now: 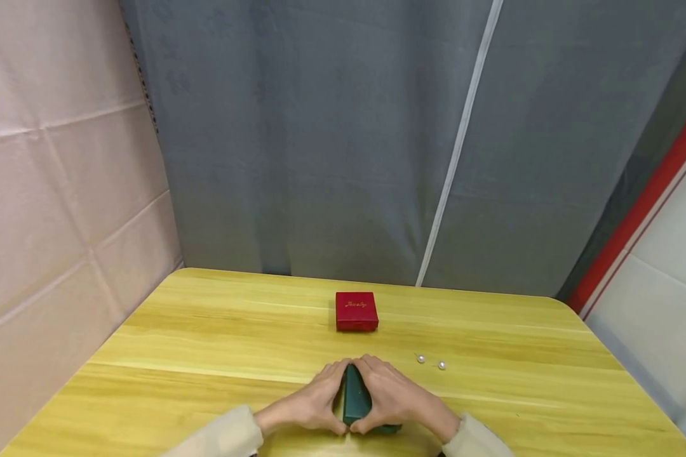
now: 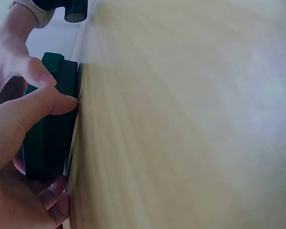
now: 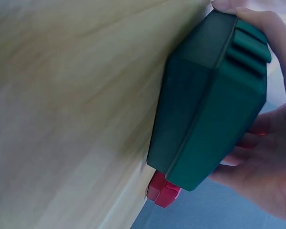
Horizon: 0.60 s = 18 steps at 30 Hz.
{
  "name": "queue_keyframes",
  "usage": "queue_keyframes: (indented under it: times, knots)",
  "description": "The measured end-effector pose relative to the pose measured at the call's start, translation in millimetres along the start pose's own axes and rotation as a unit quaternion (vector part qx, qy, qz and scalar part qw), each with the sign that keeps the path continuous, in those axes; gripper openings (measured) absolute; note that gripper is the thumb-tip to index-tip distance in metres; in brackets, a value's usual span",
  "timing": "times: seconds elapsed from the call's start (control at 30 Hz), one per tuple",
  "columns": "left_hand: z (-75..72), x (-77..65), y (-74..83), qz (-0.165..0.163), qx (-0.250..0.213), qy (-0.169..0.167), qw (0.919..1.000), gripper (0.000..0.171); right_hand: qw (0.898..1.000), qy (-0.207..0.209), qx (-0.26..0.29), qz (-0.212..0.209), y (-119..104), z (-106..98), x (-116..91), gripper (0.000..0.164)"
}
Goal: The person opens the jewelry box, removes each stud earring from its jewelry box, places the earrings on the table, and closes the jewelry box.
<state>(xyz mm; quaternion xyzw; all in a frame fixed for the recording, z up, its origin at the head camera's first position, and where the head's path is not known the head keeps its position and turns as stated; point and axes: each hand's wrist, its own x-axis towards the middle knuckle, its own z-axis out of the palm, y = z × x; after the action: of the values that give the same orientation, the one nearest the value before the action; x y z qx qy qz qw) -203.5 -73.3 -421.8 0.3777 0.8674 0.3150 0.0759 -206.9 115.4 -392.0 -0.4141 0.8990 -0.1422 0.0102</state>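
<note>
In the head view, both hands close round a green box (image 1: 356, 401) on the worktop (image 1: 206, 355), near its 6 o'clock edge. The left hand (image 1: 319, 401) flanks it at 9 o'clock, the right hand (image 1: 393, 395) at 3. Their fingers meet at the box's 12 o'clock end and the thumbs come together at 6. A red box (image 1: 357, 312) with gold lettering sits well apart, at 12 o'clock from the green one; two pearl earrings (image 1: 431, 362) lie at 2 o'clock.

In the left wrist view, the left thumb crosses the green box's front and the other fingers curl in at its 6 o'clock end, pinching it between them. The right thumb reaches in from 10 o'clock.

In the right wrist view, the right thumb bears on the green box at 1 o'clock, with the fingers bent behind it at 5; their tips are hidden. The lid appears closed along the seam. The red box shows beyond, at 7.

The step in hand seems to be steadying or working the closed box. The next move probably calls for keeping the base level; raising the lid would need thumb pressure at the front seam.
</note>
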Motion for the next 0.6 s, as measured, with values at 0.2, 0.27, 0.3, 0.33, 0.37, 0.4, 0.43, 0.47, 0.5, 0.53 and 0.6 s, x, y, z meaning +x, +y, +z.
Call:
queue_keyframes:
  times: [0.2,0.27,0.3,0.33,0.37,0.4,0.43,0.47,0.5,0.53,0.6]
  knots:
    - [0.5,0.8,-1.1,-0.001,-0.008,0.000,1.0000,0.096,1.000,0.012,-0.008,-0.009,1.2,0.9,-1.4,0.083]
    - [0.5,1.0,-1.3,-0.001,-0.008,0.001,1.0000,0.096,1.000,0.012,-0.014,-0.009,0.8,0.9,-1.5,0.083]
    - [0.5,1.2,-1.4,0.001,-0.006,0.003,1.0000,0.095,1.000,0.011,-0.020,-0.008,0.4,0.6,-1.4,0.084]
    - [0.5,1.4,-1.6,0.003,-0.004,0.005,1.0000,0.096,1.000,0.009,-0.027,-0.008,-0.2,0.2,-1.2,0.084]
    - [0.7,1.5,-1.8,0.006,-0.002,0.007,1.0000,0.095,0.999,0.006,-0.037,-0.007,-1.0,-0.1,-0.9,0.085]
    - [0.8,1.7,-2.1,0.009,0.002,0.009,0.9999,0.095,0.999,0.002,-0.048,-0.006,-2.1,-0.4,-0.4,0.086]
    - [0.8,1.9,-2.4,0.013,0.005,0.013,0.9998,0.095,0.998,-0.002,-0.060,-0.003,-3.2,-0.6,0.1,0.088]
    - [1.0,2.0,-2.8,0.018,0.007,0.016,0.9997,0.094,0.997,-0.006,-0.072,-0.001,-4.4,-0.6,0.7,0.090]
    - [1.1,2.2,-3.2,0.021,0.009,0.019,0.9996,0.094,0.997,-0.011,-0.081,0.003,-5.8,-0.4,1.2,0.091]
    - [1.2,2.2,-3.5,0.022,0.010,0.021,0.9995,0.093,0.996,-0.016,-0.091,0.007,-7.2,0.1,1.8,0.092]
    - [1.6,2.2,-4.0,0.024,0.012,0.025,0.9993,0.093,0.994,-0.021,-0.105,0.017,-9.3,1.5,2.5,0.094]
